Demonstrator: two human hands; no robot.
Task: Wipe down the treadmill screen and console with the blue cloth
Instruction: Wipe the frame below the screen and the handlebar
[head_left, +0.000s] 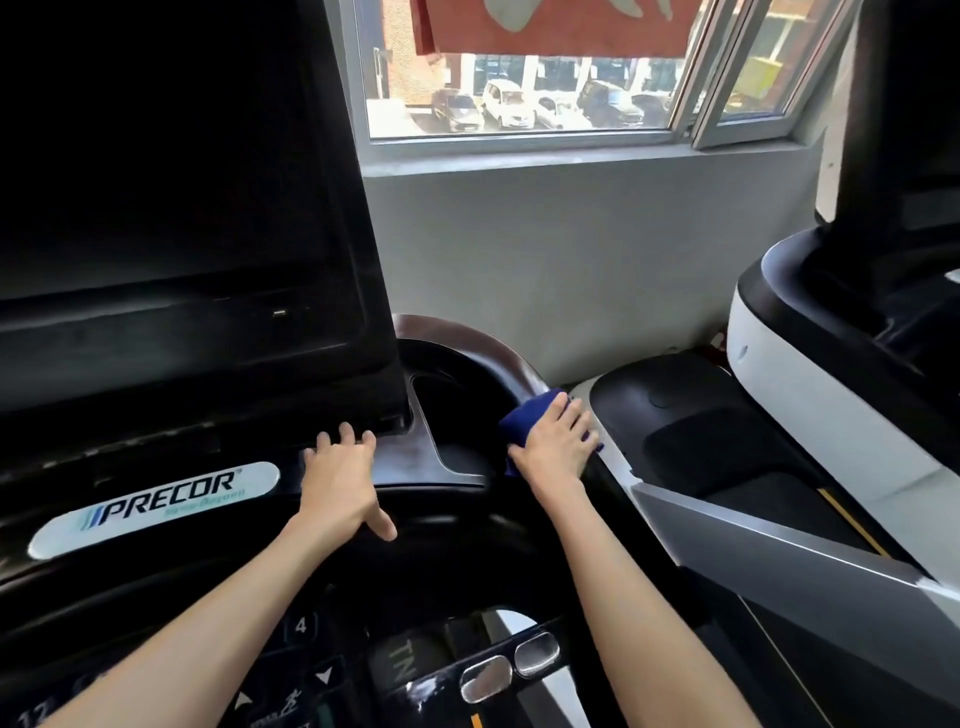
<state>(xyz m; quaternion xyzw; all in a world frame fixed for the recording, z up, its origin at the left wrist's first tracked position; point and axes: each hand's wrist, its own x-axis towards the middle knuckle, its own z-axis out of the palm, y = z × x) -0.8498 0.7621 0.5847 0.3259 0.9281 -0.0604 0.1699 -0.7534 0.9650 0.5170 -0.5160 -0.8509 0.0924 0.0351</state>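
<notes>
The treadmill's dark screen (156, 156) fills the upper left, and its black console (447, 467) with a white PRECOR badge (156, 509) lies below it. My right hand (553, 441) presses the blue cloth (524, 415) against the curved right rail of the console (498, 358), fingers curled over the cloth. My left hand (340, 478) rests on the console just below the screen's lower edge, its fingers spread and holding nothing.
A recessed tray (457, 410) sits between my hands. Console buttons (301, 626) and two metal grip sensors (511, 665) lie near the bottom. A second treadmill (779, 364) stands close on the right. A grey wall and a window (519, 78) are behind.
</notes>
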